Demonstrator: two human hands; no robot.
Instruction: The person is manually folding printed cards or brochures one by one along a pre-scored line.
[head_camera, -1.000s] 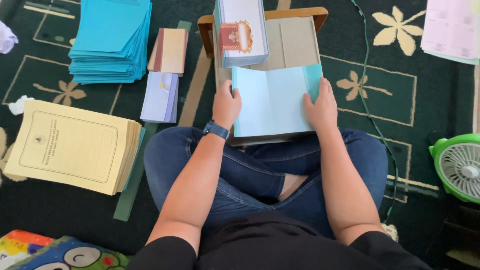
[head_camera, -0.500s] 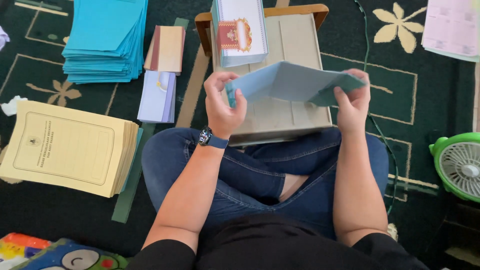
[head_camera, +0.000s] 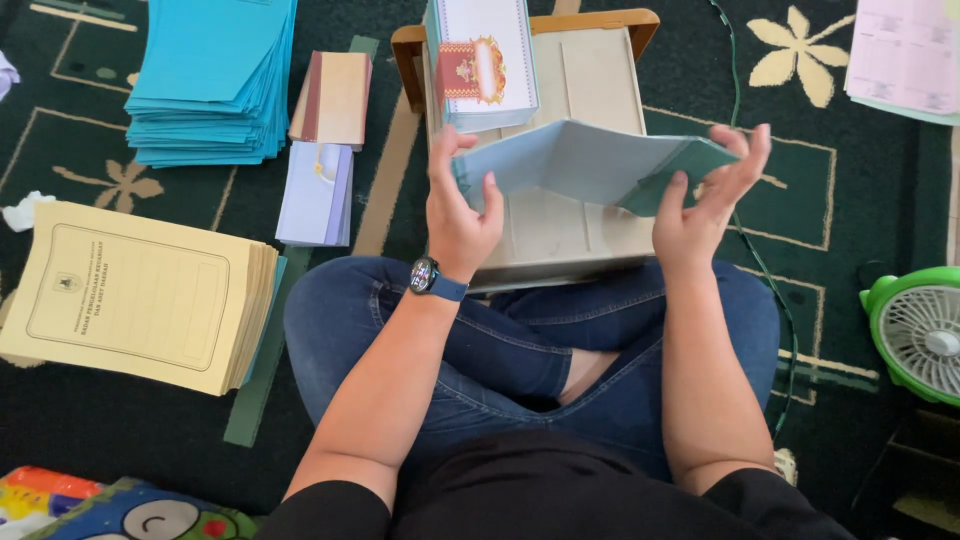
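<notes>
I sit cross-legged on a carpet and hold a light blue folder (head_camera: 590, 165) folded over in the air above a small wooden lap desk (head_camera: 560, 230). My left hand (head_camera: 460, 215), with a dark wristwatch, grips its left end. My right hand (head_camera: 705, 200) grips the right end, fingers spread around the fold. A pile of white sheets with a red and gold emblem (head_camera: 485, 65) lies on the far part of the desk.
A pile of bright blue folders (head_camera: 215, 80) lies at the far left, with a pile of yellow folders (head_camera: 140, 295) nearer. Two small paper bundles (head_camera: 325, 150) sit between them and the desk. A green fan (head_camera: 915, 330) stands at the right, pale sheets (head_camera: 905, 55) beyond it.
The blue folder lay flat under both hands on the desk. Both hands have lifted it and folded it over, bringing it up above the desk.
</notes>
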